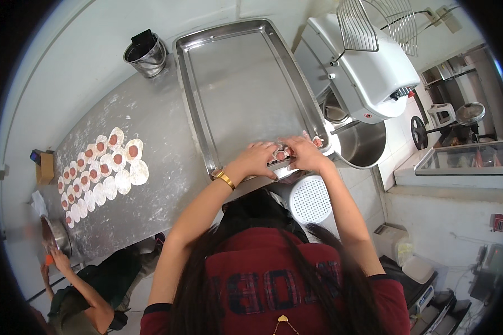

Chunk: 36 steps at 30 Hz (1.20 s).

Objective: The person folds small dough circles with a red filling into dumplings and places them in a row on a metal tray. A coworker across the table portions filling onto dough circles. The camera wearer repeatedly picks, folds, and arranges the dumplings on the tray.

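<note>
Filled dumplings [280, 155] with pink meat showing at their open tops stand in a row along the near edge of a large metal tray [229, 84]. My left hand [257, 159], with a gold watch at its wrist, curls its fingers against the dumplings from the left. From the right, my right hand [304, 154] closes around the same cluster, fingers bent over it. Another dumpling [317, 142] sits in the tray's near right corner, just beyond my right hand. My fingers partly hide the row, so how many dumplings they touch is unclear.
Rows of round wrappers [117, 162], most topped with meat, lie on the floured table [156, 206]. A metal bucket [151, 61] stands far left; a mixer [357, 61] with a bowl [366, 142] is at right. A co-worker's hand [60, 261] is at a bowl [58, 237] lower left.
</note>
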Motion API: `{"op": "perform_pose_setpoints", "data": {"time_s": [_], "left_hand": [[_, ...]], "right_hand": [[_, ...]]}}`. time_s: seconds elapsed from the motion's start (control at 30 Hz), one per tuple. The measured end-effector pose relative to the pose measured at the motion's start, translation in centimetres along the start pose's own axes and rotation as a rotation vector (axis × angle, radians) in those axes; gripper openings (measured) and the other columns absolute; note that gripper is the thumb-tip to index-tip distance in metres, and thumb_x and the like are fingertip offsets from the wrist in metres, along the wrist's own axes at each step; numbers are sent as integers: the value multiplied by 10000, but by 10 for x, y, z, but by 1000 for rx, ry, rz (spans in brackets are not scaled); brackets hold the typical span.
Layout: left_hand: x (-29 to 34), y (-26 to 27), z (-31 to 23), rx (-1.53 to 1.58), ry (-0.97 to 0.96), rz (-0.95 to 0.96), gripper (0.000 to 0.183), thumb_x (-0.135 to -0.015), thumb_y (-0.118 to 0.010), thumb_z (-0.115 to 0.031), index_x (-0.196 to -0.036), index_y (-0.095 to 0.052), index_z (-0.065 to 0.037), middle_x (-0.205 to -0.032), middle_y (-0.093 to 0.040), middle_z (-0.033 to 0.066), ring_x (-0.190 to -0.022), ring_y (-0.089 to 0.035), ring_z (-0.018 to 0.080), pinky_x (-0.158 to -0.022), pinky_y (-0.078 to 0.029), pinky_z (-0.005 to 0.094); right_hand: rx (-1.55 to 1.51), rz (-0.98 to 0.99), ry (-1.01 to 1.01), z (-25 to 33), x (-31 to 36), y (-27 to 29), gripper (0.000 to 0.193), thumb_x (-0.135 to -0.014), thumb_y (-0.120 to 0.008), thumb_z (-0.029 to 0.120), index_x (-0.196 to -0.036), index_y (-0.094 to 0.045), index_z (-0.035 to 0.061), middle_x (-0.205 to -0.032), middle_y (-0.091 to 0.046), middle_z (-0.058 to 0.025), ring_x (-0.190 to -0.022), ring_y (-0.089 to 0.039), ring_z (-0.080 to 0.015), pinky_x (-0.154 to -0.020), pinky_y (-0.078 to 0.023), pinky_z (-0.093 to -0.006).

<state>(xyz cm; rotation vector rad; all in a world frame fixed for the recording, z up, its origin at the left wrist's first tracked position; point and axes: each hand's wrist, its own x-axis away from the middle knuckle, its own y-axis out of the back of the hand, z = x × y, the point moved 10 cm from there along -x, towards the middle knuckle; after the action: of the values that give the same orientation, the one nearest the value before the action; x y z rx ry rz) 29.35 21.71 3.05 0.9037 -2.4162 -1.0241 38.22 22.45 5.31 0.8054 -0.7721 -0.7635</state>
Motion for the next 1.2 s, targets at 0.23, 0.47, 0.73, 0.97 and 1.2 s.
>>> {"op": "perform_pose_setpoints", "data": {"time_s": [0.23, 0.47, 0.73, 0.97, 1.2], "left_hand": [[-14, -13, 1, -11, 43, 87, 795, -533, -829, -421, -1201, -535, -105, -1180, -562, 114, -1138, -504, 313, -989, -351, 445], [-17, -10, 9, -76, 43, 78, 804, -531, -829, -420, -1205, -535, -93, -1156, -570, 114, -1113, -511, 311, -977, -356, 441], [-36, -12, -7, -21, 8, 32, 853, -532, -827, -419, -1254, -502, -101, -1199, -568, 120, -1151, -494, 316, -978, -355, 441], [-40, -15, -5, -107, 42, 96, 797, -531, -829, -433, -1196, -539, -102, -1134, -585, 130, -1110, -515, 321, -951, -376, 443], [-40, -12, -12, -73, 19, 27, 897, -544, -827, -417, -1292, -472, -73, -1265, -523, 169, -1189, -478, 340, -992, -354, 451]], "right_hand": [[64, 29, 2, -16, -1, -1, 795, -542, -799, 107, -1282, -512, 56, -1246, -566, -130, -1244, -468, -281, -1140, -175, -531], [-18, 32, 9, -16, -7, -5, 813, -537, -783, 67, -1301, -505, 79, -1246, -565, -138, -1248, -462, -289, -1143, -157, -529], [163, -26, -91, -30, 8, 20, 835, -561, -804, 119, -1329, -479, 98, -1266, -549, -130, -1261, -450, -279, -1146, -168, -523], [89, 30, -55, -35, 2, 9, 795, -555, -790, 94, -1298, -510, 85, -1252, -552, -140, -1259, -450, -282, -1144, -177, -521], [-142, -87, -28, -45, 11, 29, 828, -515, -789, 48, -1294, -508, 66, -1220, -537, -151, -1206, -472, -336, -1063, -363, -416]]}}
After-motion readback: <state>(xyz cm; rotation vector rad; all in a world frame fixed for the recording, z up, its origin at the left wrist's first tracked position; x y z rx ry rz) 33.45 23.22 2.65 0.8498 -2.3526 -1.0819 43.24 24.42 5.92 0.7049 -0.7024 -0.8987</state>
